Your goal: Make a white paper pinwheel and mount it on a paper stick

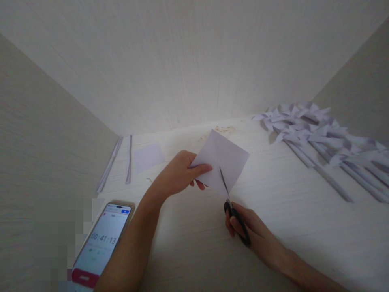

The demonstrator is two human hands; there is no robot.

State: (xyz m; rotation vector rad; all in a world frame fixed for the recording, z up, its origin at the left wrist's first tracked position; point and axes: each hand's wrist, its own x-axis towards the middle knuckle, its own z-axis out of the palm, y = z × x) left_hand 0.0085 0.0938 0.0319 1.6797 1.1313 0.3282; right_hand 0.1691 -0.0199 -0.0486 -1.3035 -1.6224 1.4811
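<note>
Phone [101, 243] sits lower left on the table [288, 227]. Left hand [178, 176] pinches paper square [223, 162]; right hand [246, 227] grips scissors [232, 211], blades in the paper.

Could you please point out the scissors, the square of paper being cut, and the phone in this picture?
scissors [232, 211]: head view, at the pivot where blades meet handles.
square of paper [223, 156]: head view, on its bare middle.
phone [101, 243]: head view, on the lit screen.

Probably home craft desk [273, 227]: paper pinwheels [319, 138], phone timer [101, 243], plain walls.
</note>
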